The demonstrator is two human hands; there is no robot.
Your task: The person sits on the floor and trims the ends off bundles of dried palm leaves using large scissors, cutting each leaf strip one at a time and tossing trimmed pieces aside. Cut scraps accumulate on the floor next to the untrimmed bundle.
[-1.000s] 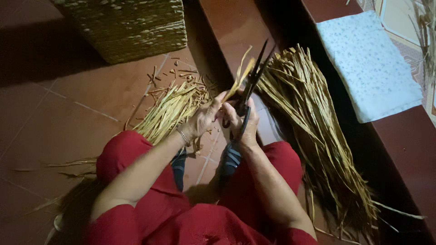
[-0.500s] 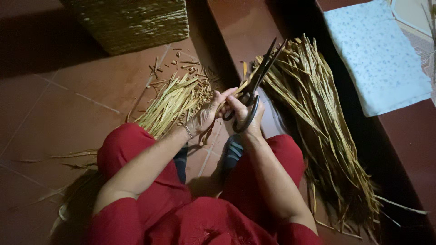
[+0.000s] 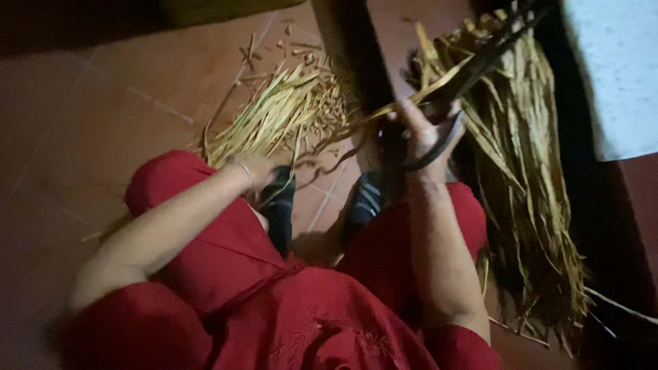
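Scissors work under way, entry from the head view. I see the right hand (image 3: 423, 133) clenched through the loop handle of the large dark metal scissors (image 3: 473, 72), blades pointing up and away from the hand toward the top right corner. A long flat yellow straw strip (image 3: 384, 113) runs from just beside the right hand's fingers up along the blades; whether the blades have closed on it I cannot tell, the frame is blurred there.

The left hand (image 3: 257, 168) sits low, well apart from the right hand, at the base of the small loose pile of pale yellow cut straw pieces (image 3: 277, 113) on the reddish-brown tiled floor (image 3: 103, 130). Its fingers are hidden by the wrist and the pile, so I cannot tell whether it grips anything. A thin bangle (image 3: 245, 175) shows at that wrist.

To the right of the right hand lies the big bundle of long dry brownish straw (image 3: 528, 185), reaching down past the red-clothed knee (image 3: 466, 219).

Judgement on progress: the small pile by the left hand reads as finished trimmings, short scraps scattered beyond it. The large bundle looks mostly untouched, so I rate the job as early to middling, most material left.
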